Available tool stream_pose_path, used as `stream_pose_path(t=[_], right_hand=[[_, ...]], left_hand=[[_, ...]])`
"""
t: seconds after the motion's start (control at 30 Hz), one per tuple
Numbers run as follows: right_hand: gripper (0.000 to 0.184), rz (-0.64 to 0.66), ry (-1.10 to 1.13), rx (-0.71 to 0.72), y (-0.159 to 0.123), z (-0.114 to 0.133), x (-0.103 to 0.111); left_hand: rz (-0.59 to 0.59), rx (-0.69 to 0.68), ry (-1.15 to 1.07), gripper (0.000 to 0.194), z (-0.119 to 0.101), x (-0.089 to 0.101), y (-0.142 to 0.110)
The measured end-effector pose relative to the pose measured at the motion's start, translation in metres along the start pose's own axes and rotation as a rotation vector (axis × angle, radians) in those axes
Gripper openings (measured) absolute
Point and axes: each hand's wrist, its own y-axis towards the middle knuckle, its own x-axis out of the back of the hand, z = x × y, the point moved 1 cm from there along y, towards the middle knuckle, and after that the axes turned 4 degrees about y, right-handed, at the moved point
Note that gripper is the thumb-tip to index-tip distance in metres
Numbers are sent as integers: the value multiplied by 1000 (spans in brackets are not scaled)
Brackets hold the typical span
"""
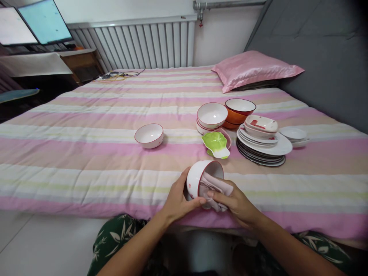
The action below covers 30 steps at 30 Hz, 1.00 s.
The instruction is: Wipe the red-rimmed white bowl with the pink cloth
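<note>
Near the bed's front edge, my left hand [181, 197] grips a white bowl [195, 177] with a red rim and small red marks. The bowl is tipped on its side, its mouth facing right. A pale pink cloth [217, 186] is bunched in my right hand [237, 199], and part of it reaches inside the bowl. Some of my right fingers are hidden behind the cloth. Just beyond the held bowl lies a green leaf-shaped dish [215, 142]. A similar white bowl [149, 136] stands upright by itself to the left.
Stacked red-rimmed bowls [212, 115] stand beside orange bowls [235, 115]. Right of them is a pile of plates [260, 153] topped by rectangular dishes [261, 124], with small white dishes [293, 134] alongside. A pink pillow [255, 69] and some cables [122, 74] lie farther back on the striped bed [86, 153].
</note>
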Motion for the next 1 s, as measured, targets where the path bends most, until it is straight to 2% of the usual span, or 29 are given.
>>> stream_pose_path(t=[0.13, 0.47, 0.67, 0.9, 1.0], right_hand=[[31, 138, -244, 52, 2, -1, 4], [39, 319, -818, 307, 2, 5, 7], [52, 263, -1219, 454, 3, -9, 21], [27, 116, -1621, 558, 5, -16, 30], [24, 78, -1627, 638, 4, -9, 31]], left_hand=[[-7, -13, -3, 77, 1, 1, 0], [-17, 2, 32, 71, 2, 2, 0], [-29, 9, 1, 64, 2, 2, 1], [-37, 60, -26, 65, 5, 2, 2], [-44, 74, -57, 62, 4, 2, 3]])
